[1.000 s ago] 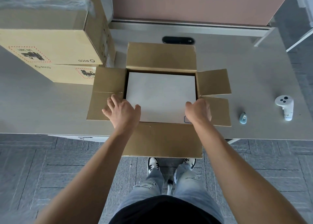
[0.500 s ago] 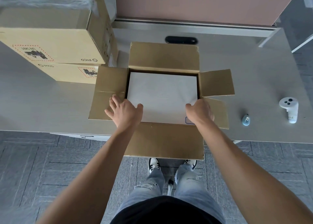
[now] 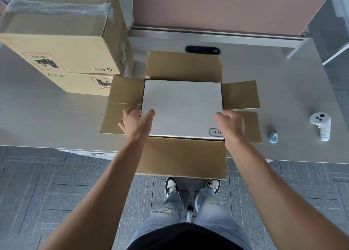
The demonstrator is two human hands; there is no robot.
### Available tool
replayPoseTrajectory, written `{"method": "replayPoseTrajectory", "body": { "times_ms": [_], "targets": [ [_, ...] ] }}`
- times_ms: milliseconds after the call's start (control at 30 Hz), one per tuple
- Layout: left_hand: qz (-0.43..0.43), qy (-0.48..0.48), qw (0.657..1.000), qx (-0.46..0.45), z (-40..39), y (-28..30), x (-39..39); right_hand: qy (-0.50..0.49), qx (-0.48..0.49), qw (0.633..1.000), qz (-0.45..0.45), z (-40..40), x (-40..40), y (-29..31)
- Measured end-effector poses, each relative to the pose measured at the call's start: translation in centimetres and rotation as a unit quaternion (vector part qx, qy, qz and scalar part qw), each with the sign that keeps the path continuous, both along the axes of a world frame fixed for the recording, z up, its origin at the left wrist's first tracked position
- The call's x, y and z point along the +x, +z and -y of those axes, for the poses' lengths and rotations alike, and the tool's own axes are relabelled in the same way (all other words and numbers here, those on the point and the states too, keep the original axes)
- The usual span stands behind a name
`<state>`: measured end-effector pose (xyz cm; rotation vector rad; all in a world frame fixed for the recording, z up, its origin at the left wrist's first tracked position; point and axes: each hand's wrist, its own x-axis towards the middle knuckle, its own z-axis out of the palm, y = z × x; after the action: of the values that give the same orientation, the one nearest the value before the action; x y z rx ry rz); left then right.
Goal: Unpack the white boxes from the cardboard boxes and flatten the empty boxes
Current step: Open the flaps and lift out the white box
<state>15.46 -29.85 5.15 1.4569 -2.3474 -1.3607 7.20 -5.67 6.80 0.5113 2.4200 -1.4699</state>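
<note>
**Barely under way: first white box gripped, nothing flattened**

So I am at the start of this job. The open brown cardboard box [image 3: 183, 155] sits at the near edge of the grey desk [image 3: 47, 115], all four flaps folded outward, its near flap hanging over the edge toward my legs. The flat white rectangular box [image 3: 182, 108] is in its mouth, filling the opening from wall to wall, so I judge that nothing has come out of this carton yet.

My left hand [image 3: 137, 124] grips the white box at its near-left corner: the thumb lies on the top face and the fingers curl down over the left side. My right hand [image 3: 231, 127] holds the near-right edge the same way, thumb on top, fingers curled over the side next to the small handwritten label [image 3: 216, 132].

The white box lies flat, broad face up, its long axis running left to right across my view, the label at the near-right corner.

Left to do, as I read it: lift this box clear, check for more beneath it (I cannot see below), flatten the carton, then deal with the two stacked, sealed brown cardboard cartons [image 3: 62, 47] at the far left, the top one taped shut.
</note>
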Motion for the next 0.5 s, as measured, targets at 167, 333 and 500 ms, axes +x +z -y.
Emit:
{"method": "replayPoseTrajectory", "body": {
  "times_ms": [167, 333, 500],
  "targets": [
    [-0.084, 0.064, 0.993, 0.044, -1.3, 2.1, 0.8, -0.038, -0.056, 0.997, -0.024, 0.5, -0.1, 2.0],
    [-0.127, 0.096, 0.986, 0.043, -1.6, 4.0, 1.2, -0.039, -0.082, 0.996, -0.022, 0.1, -1.1, 4.0],
    [-0.201, 0.084, 0.976, 0.017, -2.0, 8.1, 0.4, -0.021, -0.106, 0.992, -0.064, -0.5, -1.9, 6.9]
  ]
}}
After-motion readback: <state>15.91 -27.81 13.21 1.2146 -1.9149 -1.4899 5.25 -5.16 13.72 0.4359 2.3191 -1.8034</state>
